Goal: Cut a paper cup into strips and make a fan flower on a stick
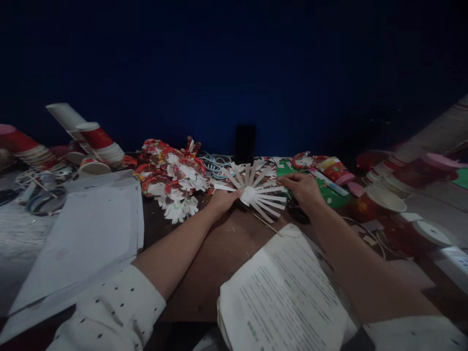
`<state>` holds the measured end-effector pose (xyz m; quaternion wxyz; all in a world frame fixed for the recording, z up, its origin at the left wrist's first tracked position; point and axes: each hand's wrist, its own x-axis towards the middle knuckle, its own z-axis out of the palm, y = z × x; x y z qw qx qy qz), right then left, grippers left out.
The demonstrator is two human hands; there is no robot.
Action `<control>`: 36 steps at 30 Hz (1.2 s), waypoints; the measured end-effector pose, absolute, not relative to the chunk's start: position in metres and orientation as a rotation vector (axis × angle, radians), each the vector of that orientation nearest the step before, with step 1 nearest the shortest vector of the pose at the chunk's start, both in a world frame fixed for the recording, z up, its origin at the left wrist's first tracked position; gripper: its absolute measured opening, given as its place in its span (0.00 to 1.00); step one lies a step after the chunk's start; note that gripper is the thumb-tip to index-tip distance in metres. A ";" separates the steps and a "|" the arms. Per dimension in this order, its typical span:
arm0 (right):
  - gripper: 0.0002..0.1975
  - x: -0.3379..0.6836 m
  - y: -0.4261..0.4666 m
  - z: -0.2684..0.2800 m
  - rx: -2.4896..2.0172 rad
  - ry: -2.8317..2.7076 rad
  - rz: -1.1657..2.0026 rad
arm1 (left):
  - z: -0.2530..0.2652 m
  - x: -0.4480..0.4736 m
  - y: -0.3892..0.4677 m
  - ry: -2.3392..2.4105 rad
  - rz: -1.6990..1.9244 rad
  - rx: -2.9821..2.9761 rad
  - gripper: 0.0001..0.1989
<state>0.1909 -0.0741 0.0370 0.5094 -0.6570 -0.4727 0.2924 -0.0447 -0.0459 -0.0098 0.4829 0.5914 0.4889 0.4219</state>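
Observation:
A white paper cup (248, 196), cut into strips that splay out like rays around its round base, is held above the brown table. My left hand (224, 201) grips it at the left of the base, thumb on top. At the right, my right hand (302, 189) has its fingers pinched at the tip of one strip. Just below the cup, a thin stick (263, 222) slants down to a sheet of printed paper (278, 292). Left of my left hand lies a pile of red and white cut paper pieces (175, 170).
Stacked red paper cups (100, 141) lean at the left, with more cups (387, 197) at the right. White sheets (87, 234) cover the left side. A green sheet (325, 192), coiled light-blue cord (217, 163) and a dark upright object (245, 142) are at the back. A tape roll (433, 231) lies right.

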 end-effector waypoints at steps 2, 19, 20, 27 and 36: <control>0.18 0.191 -0.073 0.036 -1.554 -1.130 0.691 | -0.009 -0.045 -0.047 1.177 1.017 1.481 0.19; 0.16 0.180 -0.079 0.037 -1.582 -1.237 0.548 | -0.003 -0.047 -0.048 1.136 0.840 1.666 0.13; 0.16 0.180 -0.079 0.038 -1.590 -1.214 0.549 | -0.003 -0.047 -0.048 1.135 0.844 1.666 0.13; 0.16 0.180 -0.079 0.041 -1.517 -1.133 0.661 | -0.005 -0.046 -0.048 1.147 0.852 1.643 0.14; 0.19 0.184 -0.081 0.046 -1.488 -1.129 0.757 | -0.002 -0.047 -0.049 1.087 0.879 1.612 0.14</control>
